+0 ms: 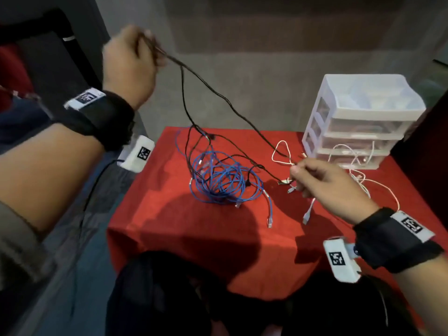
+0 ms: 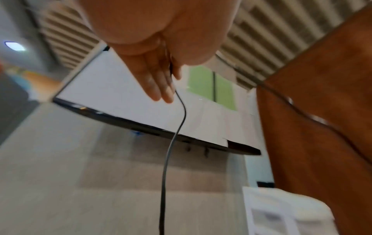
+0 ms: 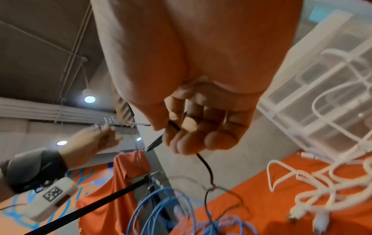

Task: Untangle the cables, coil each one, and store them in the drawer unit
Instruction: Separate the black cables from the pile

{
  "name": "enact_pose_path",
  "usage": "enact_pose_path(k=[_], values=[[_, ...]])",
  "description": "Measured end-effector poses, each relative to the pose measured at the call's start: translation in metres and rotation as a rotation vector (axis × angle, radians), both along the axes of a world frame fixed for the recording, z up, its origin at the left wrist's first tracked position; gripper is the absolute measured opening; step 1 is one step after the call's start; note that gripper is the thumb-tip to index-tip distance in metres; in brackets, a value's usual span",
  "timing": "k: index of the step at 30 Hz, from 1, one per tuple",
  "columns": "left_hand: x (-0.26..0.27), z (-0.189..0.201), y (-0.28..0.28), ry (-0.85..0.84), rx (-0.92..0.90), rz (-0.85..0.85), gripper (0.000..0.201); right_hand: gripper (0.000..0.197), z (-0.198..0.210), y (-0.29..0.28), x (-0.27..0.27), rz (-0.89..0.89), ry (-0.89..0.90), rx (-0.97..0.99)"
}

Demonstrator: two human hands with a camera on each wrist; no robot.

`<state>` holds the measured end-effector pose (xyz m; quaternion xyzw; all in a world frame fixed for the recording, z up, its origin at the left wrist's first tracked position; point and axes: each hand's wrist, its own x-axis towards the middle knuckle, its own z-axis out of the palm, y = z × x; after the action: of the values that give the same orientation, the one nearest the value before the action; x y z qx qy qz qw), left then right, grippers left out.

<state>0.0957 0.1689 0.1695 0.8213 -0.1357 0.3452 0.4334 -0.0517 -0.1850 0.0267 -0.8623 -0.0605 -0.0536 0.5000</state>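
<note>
- Left hand (image 1: 131, 66), raised high, pinches the black cable (image 1: 206, 86) between thumb and fingers.
- Black cable runs taut down to the right hand (image 1: 322, 183), whose curled fingers grip its other end.
- Blue cable (image 1: 223, 180) lies tangled on the red cloth (image 1: 155, 214) between and below both hands.
- White cables (image 1: 363, 180) and drawer unit (image 1: 358, 122) sit just beyond the right hand.

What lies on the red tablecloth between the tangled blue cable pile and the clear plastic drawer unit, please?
Loose white cables lie there, with the right hand pinching the thin black cable above them, seen in the head view.
</note>
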Motion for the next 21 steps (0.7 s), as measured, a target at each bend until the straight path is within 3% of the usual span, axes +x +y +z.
enact_pose_path(k=[2, 4, 8, 13, 18, 21], values=[[-0.007, -0.002, -0.019, -0.080, 0.032, -0.119, 0.027, 0.027, -0.014, 0.010, 0.003, 0.056, 0.021, -0.035], [-0.016, -0.013, -0.032, -0.050, 0.011, -0.204, 0.024, 0.029, -0.026, 0.015, 0.009, 0.070, 0.029, -0.046], [-0.023, -0.030, -0.029, 0.019, -0.337, -0.215, 0.023, 0.028, -0.043, 0.017, 0.012, 0.055, 0.053, -0.014], [-0.067, -0.060, -0.057, 0.192, -0.019, -0.403, 0.024, 0.034, -0.029, 0.029, 0.014, 0.055, 0.001, 0.054], [-0.133, -0.097, -0.101, 0.009, 0.495, -0.711, 0.019, 0.023, -0.004, 0.053, 0.008, 0.255, -0.130, 0.183], [-0.140, -0.111, -0.111, -0.081, 0.495, -0.764, 0.022, 0.016, -0.009, 0.054, 0.007, 0.192, -0.123, 0.099]])
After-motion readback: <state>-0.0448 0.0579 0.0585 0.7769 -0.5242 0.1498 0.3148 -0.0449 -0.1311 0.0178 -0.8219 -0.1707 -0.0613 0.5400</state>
